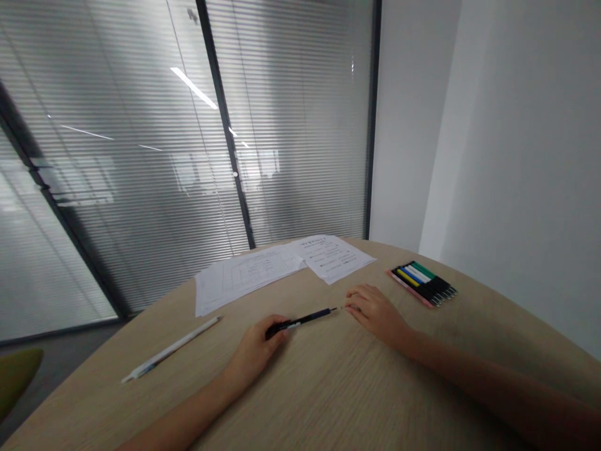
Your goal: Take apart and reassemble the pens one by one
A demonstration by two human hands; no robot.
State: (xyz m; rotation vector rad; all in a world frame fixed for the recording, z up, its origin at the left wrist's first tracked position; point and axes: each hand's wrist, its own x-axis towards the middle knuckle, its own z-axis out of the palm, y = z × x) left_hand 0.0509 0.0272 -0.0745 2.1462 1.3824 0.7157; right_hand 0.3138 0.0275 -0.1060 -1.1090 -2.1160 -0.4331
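My left hand rests on the wooden table, fingers closed round the back end of a dark pen that points right. My right hand lies just beyond the pen's tip, fingers curled and pinched together near the tip; whether they hold a small part is too small to tell. A white pen lies loose on the table to the left of my left hand.
Two printed paper sheets lie at the table's far edge. A pack of several coloured pens sits to the right. Glass walls with blinds stand behind the table, a white wall on the right.
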